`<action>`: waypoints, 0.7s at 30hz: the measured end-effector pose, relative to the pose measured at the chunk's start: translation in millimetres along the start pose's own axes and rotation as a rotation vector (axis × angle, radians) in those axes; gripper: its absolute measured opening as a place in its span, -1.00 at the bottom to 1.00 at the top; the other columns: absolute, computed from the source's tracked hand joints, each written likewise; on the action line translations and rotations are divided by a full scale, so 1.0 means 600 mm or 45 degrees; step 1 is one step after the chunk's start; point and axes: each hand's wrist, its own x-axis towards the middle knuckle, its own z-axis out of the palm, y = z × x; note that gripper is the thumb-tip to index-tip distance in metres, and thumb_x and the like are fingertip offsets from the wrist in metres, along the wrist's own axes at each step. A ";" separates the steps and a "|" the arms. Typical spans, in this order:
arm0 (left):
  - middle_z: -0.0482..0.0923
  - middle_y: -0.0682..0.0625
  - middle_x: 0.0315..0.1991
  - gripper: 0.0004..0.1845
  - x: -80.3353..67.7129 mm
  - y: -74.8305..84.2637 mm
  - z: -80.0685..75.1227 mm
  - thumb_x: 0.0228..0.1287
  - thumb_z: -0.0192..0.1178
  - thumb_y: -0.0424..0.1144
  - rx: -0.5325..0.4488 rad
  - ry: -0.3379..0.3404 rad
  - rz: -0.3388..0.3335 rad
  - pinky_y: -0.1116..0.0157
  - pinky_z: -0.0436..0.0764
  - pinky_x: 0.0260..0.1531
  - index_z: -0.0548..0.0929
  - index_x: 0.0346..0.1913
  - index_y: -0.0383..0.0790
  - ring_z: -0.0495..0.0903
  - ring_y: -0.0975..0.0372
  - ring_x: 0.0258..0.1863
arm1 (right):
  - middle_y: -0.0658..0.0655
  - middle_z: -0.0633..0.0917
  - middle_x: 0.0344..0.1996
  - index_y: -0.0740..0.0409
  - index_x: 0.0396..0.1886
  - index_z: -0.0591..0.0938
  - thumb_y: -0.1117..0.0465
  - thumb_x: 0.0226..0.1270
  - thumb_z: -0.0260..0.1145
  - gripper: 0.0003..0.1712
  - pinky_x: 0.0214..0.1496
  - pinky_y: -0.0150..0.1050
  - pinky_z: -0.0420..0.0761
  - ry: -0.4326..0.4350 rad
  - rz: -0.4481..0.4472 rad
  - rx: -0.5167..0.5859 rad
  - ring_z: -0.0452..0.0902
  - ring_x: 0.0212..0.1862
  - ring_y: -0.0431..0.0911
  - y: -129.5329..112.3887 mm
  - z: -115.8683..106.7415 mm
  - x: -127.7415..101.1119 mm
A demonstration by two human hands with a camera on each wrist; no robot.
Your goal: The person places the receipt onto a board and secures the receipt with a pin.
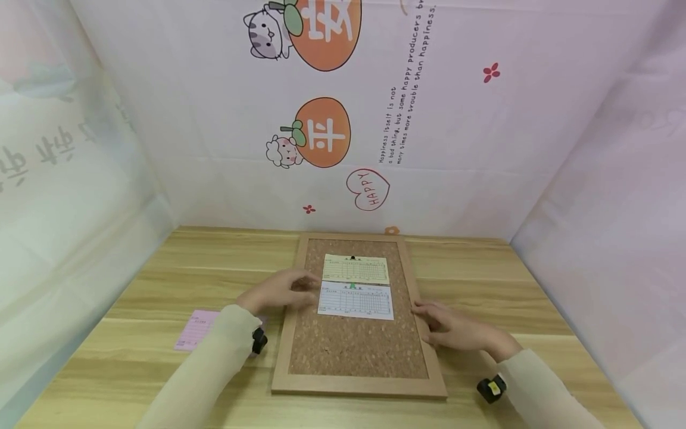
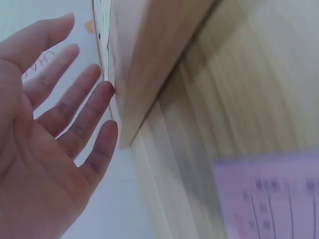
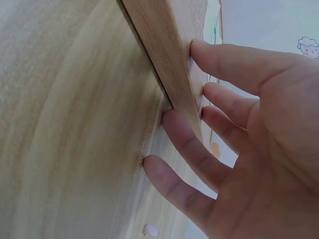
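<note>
A cork board (image 1: 354, 345) in a wooden frame (image 3: 164, 64) lies flat on the wooden table (image 1: 161, 280). Two printed slips are pinned on it: a yellowish one (image 1: 356, 269) above a white one (image 1: 356, 301). My left hand (image 1: 278, 291) hovers with straight fingers (image 2: 75, 114) over the board's left frame edge, close to the white slip. My right hand (image 1: 455, 326) lies flat with spread fingers (image 3: 224, 59) against the board's right frame edge. Neither hand holds anything.
A pink slip (image 1: 195, 329) lies on the table left of the board, partly under my left sleeve; the left wrist view shows the pink slip (image 2: 269, 199) too. Printed curtain walls (image 1: 332, 119) enclose the table on three sides. A tiny pin (image 3: 150, 230) lies on the table.
</note>
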 end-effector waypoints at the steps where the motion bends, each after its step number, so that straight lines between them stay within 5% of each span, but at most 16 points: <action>1: 0.53 -0.17 0.23 -0.49 -0.004 -0.003 -0.003 0.40 0.29 -0.17 -0.003 0.011 0.012 -0.01 0.45 0.23 0.50 0.32 -0.31 0.50 -0.02 0.23 | 0.50 0.18 0.44 0.41 0.42 0.32 0.15 0.47 0.29 -0.32 0.25 0.26 0.39 -0.002 0.003 0.000 0.37 0.28 0.35 0.000 0.000 0.000; 21: 0.62 -0.03 -0.13 -0.63 -0.102 -0.049 -0.071 0.42 0.25 -0.26 0.087 0.103 -0.072 0.12 0.59 -0.09 0.58 0.22 -0.30 0.59 0.16 -0.15 | 0.47 0.19 0.45 0.37 0.42 0.34 0.10 0.47 0.29 -0.32 0.28 0.30 0.34 0.011 0.029 -0.005 0.31 0.32 0.38 0.001 0.002 -0.002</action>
